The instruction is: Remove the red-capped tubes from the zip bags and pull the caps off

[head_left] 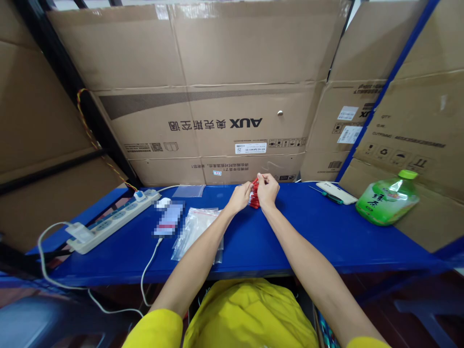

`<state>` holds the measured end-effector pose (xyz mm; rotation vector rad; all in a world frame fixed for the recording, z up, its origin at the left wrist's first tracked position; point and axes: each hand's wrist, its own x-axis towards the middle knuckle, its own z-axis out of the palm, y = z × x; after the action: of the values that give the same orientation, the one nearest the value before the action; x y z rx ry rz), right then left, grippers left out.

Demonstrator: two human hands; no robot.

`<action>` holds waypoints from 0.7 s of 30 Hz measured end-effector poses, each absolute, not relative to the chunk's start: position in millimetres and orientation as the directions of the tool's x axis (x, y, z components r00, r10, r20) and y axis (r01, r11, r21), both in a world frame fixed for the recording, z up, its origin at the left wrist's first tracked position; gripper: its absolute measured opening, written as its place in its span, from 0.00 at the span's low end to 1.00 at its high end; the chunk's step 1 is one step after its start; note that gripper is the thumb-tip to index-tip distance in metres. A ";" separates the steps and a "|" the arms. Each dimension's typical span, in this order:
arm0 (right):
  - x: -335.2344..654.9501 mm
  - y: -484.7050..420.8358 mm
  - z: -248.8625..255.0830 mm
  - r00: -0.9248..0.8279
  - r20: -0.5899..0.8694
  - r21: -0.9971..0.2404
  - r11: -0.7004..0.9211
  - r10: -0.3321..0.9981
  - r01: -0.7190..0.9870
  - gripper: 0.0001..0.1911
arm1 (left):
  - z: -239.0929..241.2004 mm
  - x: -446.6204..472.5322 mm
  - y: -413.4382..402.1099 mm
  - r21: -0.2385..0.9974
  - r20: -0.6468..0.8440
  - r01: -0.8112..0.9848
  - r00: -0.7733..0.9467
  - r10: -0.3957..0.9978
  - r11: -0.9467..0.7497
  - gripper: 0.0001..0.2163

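Observation:
My left hand [240,196] and my right hand [268,188] are close together over the far middle of the blue table. Between them lies a bunch of small red stick-like pieces [254,197] with some silvery or clear parts; their exact kind is too small to make out. The right fingers are closed in a pinch at the top of the bunch. My left fingers are curled closed against its left side. Parts of the bunch are hidden behind both hands. Left of my left forearm lies a pile of clear plastic bags [195,232].
A phone [168,218] on a white cable and a power strip [116,220] lie at the left. On the right are a green bottle [387,200] lying tilted, a screwdriver [332,197] and a white flat object [337,192]. Cardboard [217,63] walls the table's back.

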<state>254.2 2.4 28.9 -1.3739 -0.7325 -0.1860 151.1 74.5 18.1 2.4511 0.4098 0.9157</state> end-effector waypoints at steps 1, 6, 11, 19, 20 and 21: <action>254.7 2.5 28.7 0.767 0.572 -0.820 0.221 0.292 0.528 0.17 | 18.0 151.3 74.7 0.539 0.529 0.106 0.729 0.434 -0.835 0.18; 257.3 3.4 27.2 0.771 0.563 -0.826 0.215 0.298 0.521 0.17 | 17.7 152.4 75.3 0.543 0.526 0.106 0.730 0.436 -0.833 0.18; 262.4 3.5 26.7 0.727 0.569 -0.822 0.271 0.385 0.500 0.19 | 17.7 150.3 72.4 0.589 0.531 0.092 0.705 0.470 -0.803 0.18; 263.6 0.4 27.4 0.569 0.526 -0.850 0.415 0.632 0.324 0.23 | 21.9 140.3 67.6 0.745 0.493 -0.007 0.680 0.543 -0.667 0.21; 263.7 -1.4 28.0 0.543 0.548 -0.836 0.409 0.636 0.365 0.23 | 22.2 140.0 68.2 0.774 0.476 -0.022 0.680 0.558 -0.633 0.22; 264.3 -3.6 28.5 0.505 0.584 -0.809 0.402 0.636 0.429 0.24 | 22.1 139.8 68.8 0.802 0.457 -0.039 0.682 0.571 -0.596 0.23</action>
<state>264.3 -3.6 28.5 -1.2165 -1.1049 0.1716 139.8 68.8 22.1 2.0454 0.4089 0.9127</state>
